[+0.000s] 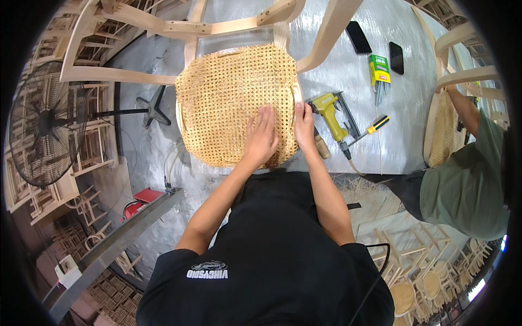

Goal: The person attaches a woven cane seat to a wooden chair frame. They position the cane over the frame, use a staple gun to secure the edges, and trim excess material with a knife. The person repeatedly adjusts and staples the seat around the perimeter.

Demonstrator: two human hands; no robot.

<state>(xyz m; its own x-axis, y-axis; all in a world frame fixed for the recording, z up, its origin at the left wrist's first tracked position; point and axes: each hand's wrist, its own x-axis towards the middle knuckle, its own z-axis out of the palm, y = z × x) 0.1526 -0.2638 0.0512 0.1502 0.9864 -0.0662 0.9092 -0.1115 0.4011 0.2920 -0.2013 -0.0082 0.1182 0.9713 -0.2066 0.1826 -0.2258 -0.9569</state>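
Observation:
A pale wooden chair frame [234,26] lies in front of me, and a sheet of woven cane webbing [225,92] covers its rounded seat. The webbing's cut edge runs unevenly around the rim. My left hand [262,136] rests on the cane right of centre, palm down, fingers stretched out and holding nothing. At the seat's right edge, my right hand [304,127] grips the rim, thumb on the upper side and fingers along the outside. Just right of it lie a yellow-green nail gun [330,115] and a wooden handle [322,148], partly hidden by my wrist.
A yellow-black screwdriver [378,125], a green-yellow box of staples [379,69] and two phones [358,37] [397,57] lie on the plastic-covered table [331,70]. A co-worker [462,179] handles another cane seat [443,133] at right. A black fan [48,122] stands left.

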